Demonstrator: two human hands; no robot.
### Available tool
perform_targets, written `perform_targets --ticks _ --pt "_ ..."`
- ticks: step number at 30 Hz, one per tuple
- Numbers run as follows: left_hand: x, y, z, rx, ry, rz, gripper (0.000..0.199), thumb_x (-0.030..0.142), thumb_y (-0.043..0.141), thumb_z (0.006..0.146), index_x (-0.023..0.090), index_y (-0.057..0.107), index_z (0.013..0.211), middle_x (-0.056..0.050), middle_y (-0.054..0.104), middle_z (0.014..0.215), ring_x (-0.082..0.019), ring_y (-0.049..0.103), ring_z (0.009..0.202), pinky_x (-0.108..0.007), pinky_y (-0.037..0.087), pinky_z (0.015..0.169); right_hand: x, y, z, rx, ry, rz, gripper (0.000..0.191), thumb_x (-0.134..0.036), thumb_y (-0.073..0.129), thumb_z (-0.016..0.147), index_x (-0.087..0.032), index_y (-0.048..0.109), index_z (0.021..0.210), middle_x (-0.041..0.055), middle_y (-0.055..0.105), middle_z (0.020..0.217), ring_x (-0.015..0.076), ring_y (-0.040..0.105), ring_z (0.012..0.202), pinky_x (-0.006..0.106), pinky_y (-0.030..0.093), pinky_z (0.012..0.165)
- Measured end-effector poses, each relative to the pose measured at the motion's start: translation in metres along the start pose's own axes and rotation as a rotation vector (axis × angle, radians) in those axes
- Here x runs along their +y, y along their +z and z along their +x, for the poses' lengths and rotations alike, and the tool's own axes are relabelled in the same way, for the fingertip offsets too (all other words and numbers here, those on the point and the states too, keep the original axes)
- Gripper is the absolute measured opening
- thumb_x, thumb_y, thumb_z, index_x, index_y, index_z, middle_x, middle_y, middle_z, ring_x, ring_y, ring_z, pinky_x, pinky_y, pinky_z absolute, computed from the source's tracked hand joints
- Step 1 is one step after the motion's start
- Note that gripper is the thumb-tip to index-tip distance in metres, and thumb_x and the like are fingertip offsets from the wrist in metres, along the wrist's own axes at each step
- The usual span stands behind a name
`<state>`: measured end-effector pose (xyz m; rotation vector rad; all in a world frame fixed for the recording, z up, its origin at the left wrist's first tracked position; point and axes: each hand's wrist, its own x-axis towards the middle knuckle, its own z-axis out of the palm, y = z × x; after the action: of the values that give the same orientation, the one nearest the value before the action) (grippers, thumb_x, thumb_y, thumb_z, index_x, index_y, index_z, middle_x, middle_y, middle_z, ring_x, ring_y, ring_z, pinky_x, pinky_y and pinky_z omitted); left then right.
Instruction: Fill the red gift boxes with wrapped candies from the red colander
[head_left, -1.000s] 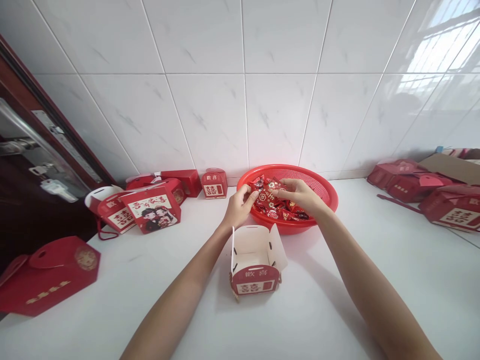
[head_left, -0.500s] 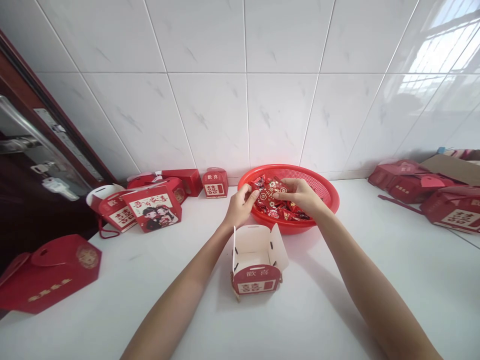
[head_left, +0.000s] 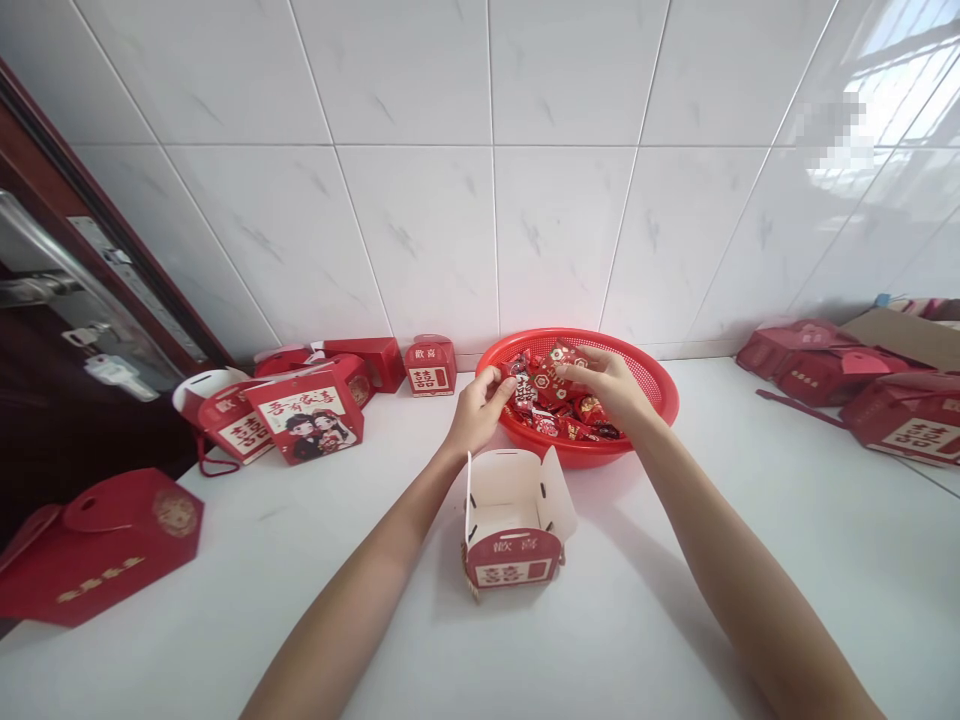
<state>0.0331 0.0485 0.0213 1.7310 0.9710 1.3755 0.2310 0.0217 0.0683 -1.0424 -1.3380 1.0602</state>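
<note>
My right hand [head_left: 611, 385] reaches over the red plastic basket [head_left: 660, 390] and pinches a red wrapped candy [head_left: 551, 375] printed with gold and white patterns. At the basket's left rim, my left hand [head_left: 480, 410] is closed, thumb toward its fingers. A wrapped candy [head_left: 523, 390] with black-and-white print lies against that thumb; whether the hand grips it or the rim is hidden. More wrapped candies [head_left: 574, 425] fill the basket's bottom. Between my forearms stands a small red-and-white gift box [head_left: 514, 560], its top open and its white inside showing.
Several red gift boxes [head_left: 304, 415] stand at the left, with a larger one [head_left: 127, 545] nearer. A small closed box [head_left: 430, 366] sits by the tiled wall [head_left: 420, 230]. More red boxes [head_left: 907, 415] lie at the right. A door with keys [head_left: 112, 375] borders the left.
My right hand has shifted slightly right with the red candy, which has turned and drawn away from my left hand. The black-and-white candy shows more clearly. The open box has not moved.
</note>
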Motion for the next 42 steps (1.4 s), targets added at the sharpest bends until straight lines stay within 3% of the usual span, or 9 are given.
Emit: perform_targets --ticks 8,15,23,31,37,42 --pt "0.003 -0.004 0.001 -0.055 -0.009 -0.086 0.039 0.051 0.065 0.083 0.021 0.046 0.068 0.005 0.045 0.067 -0.013 0.043 0.068 -0.026 0.036 0.066 0.003 -0.003 0.005 0.024 -0.008 0.169 0.026 -0.038 0.084 0.068 -0.017 0.076 0.083 0.0061 0.076 0.087 0.0224 0.07 0.083 0.035 0.055 0.078" --pt "0.009 -0.007 0.002 -0.126 -0.043 -0.158 0.037 0.053 0.071 0.078 0.02 0.056 0.069 0.004 0.052 0.069 -0.014 0.048 0.069 -0.027 0.04 0.068 0.003 0.004 0.0 -0.162 -0.007 0.159 0.032 -0.045 0.079 0.077 -0.018 0.075 0.094 0.0078 0.077 0.094 0.0246 0.071 0.086 0.039 0.056 0.08" --pt "0.008 -0.003 0.002 -0.041 -0.075 -0.24 0.037 0.054 0.078 0.072 0.02 0.063 0.079 0.001 0.066 0.078 -0.017 0.061 0.079 -0.03 0.048 0.078 0.004 0.008 -0.003 -0.267 0.035 0.079 0.035 -0.045 0.077 0.08 -0.018 0.074 0.102 0.0078 0.076 0.1 0.0242 0.071 0.094 0.038 0.055 0.086" --pt "0.015 0.002 -0.001 0.011 -0.123 -0.37 0.044 0.05 0.083 0.07 0.02 0.071 0.1 -0.005 0.077 0.103 -0.024 0.069 0.1 -0.036 0.052 0.09 0.005 0.018 -0.005 -0.213 0.001 0.14 0.038 -0.047 0.081 0.075 -0.017 0.076 0.099 0.0073 0.077 0.088 0.0228 0.072 0.082 0.037 0.056 0.078" --pt "0.022 0.004 0.0 -0.025 -0.228 -0.671 0.034 0.036 0.088 0.065 0.019 0.079 0.093 -0.005 0.08 0.094 -0.026 0.072 0.101 -0.039 0.051 0.096 0.012 0.022 -0.003 -0.13 -0.064 0.248 0.035 -0.048 0.081 0.074 -0.019 0.075 0.093 0.0064 0.077 0.091 0.0218 0.071 0.08 0.036 0.057 0.074" --pt "0.023 0.007 0.0 -0.007 -0.259 -0.702 0.033 0.039 0.089 0.064 0.018 0.078 0.087 -0.006 0.08 0.091 -0.026 0.073 0.098 -0.039 0.053 0.092 0.014 0.022 -0.001 -0.149 -0.067 0.297 0.035 -0.045 0.081 0.075 -0.018 0.075 0.096 0.0074 0.077 0.096 0.0232 0.072 0.088 0.036 0.057 0.079"
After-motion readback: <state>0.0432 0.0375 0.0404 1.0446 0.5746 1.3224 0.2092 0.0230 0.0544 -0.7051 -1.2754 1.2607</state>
